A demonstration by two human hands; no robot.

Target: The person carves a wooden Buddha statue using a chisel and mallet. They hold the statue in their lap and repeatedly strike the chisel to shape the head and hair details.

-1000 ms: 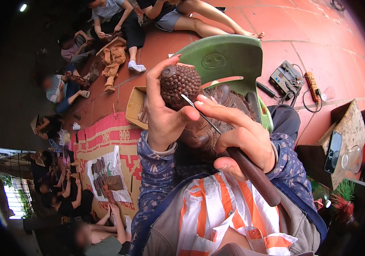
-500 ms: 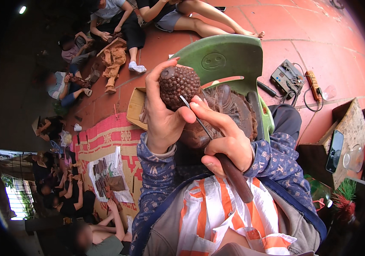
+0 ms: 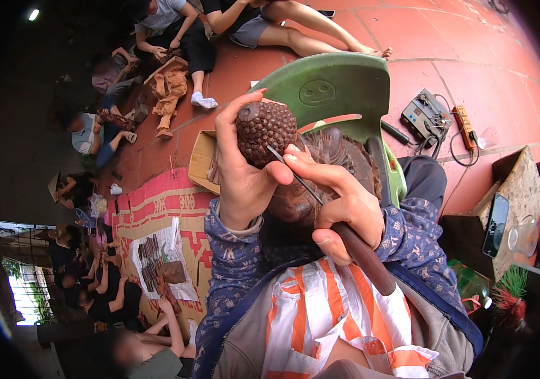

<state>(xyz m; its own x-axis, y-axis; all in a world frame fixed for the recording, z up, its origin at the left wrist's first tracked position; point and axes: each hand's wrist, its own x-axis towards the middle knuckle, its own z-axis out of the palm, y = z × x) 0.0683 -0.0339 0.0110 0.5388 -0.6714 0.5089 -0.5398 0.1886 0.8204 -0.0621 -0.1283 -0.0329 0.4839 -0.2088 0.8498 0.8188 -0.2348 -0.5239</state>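
Note:
A dark brown carved wooden head (image 3: 265, 129), covered in small round knobs, is gripped in my left hand (image 3: 244, 170), whose fingers wrap its left side and back. My right hand (image 3: 345, 205) is closed round a carving chisel (image 3: 364, 260) with a thin metal shaft and a brown wooden handle. The chisel's tip touches the lower part of the knobbed surface, close to my left thumb. Behind my hands a larger dark wood carving (image 3: 352, 161) rests against a green plastic chair (image 3: 339, 82); its lower part is hidden.
A cardboard box (image 3: 203, 161) stands left of the chair. Several carving tools (image 3: 150, 259) lie on paper over a patterned mat (image 3: 150, 211). To the right are a control box (image 3: 426, 117), a power strip (image 3: 464, 126) and a phone (image 3: 496, 224) on a wooden box. Other people sit carving at left.
The chisel's handle has swung to the right and my right hand has shifted slightly right with it. The knobbed head and my left hand have barely moved.

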